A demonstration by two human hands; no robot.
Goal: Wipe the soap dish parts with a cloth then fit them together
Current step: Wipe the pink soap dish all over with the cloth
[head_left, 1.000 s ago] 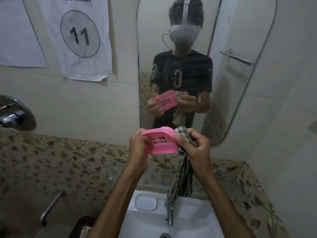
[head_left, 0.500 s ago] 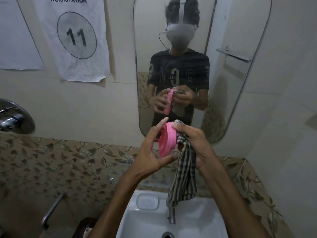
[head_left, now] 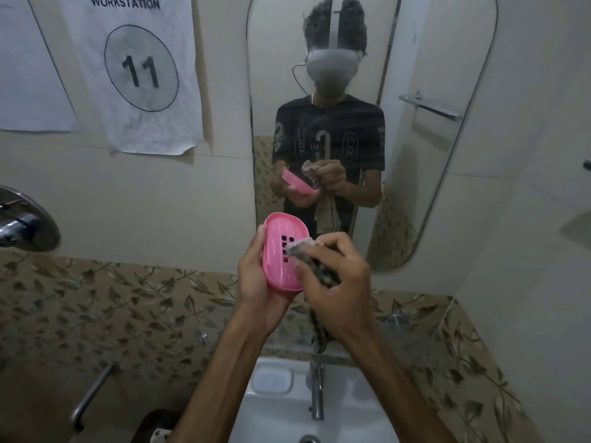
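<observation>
1 pink soap dish part point(head_left: 283, 255), the slotted inner tray with its drain holes facing the camera, is all that shows of the dish; it is held up in the air above the washbasin point(head_left: 275, 407), in front of the mirror point(head_left: 415, 75), not resting on anything. The wiping looks to be under way rather than finished: the bunched end of the checked cloth point(head_left: 315, 266) sits against the tray's inner face, right over the holes. I cannot see the other part of the dish anywhere, so whether it has been wiped is not something I can tell, and the fitting together is by my judgement yet to come. The left hand point(head_left: 259, 292) grasps the tray from below and behind, fingers curled round its left rim and lower end. The right hand point(head_left: 335, 289) is clenched round the cloth, pushing a wad of it forward with the fingertips while the loose tail hangs down towards the tap point(head_left: 316, 391). A numbered paper sign point(head_left: 140, 68) hangs on the wall to the left.
</observation>
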